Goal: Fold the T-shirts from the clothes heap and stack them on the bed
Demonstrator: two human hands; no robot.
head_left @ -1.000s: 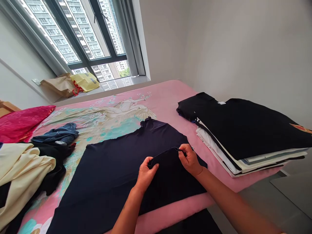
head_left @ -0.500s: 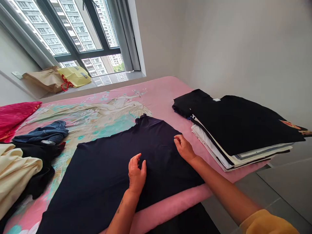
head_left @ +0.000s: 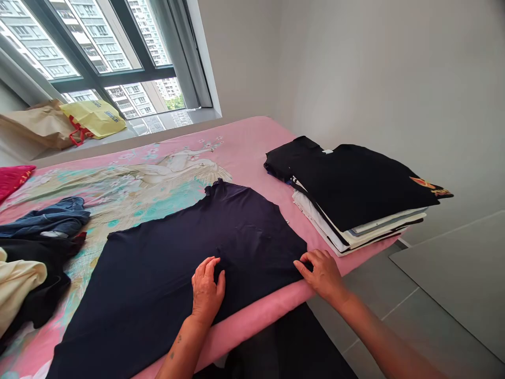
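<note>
A dark navy T-shirt (head_left: 158,268) lies spread flat across the bed, its neckline toward the far side. My left hand (head_left: 207,289) rests on the middle of the shirt near its front edge, thumb apart from the loosely bent fingers. Small creases show in the fabric by its fingertips. At the shirt's right edge, close to the bed's rim, my right hand (head_left: 321,273) has its thumb and fingers closed around the cloth. The exact pinch is partly hidden by the fingers.
Right of the shirt stands a stack of folded clothes (head_left: 355,184), a black one on top. Jeans (head_left: 47,218), a black garment (head_left: 39,284) and a cream garment (head_left: 19,284) lie heaped at left. Paper bag (head_left: 39,123) and yellow bag (head_left: 94,118) sit by the window.
My right hand has come nearer along the shirt's right side, down to its edge, and closed there. My left hand stays over the shirt's middle. The view has shifted to the right.
</note>
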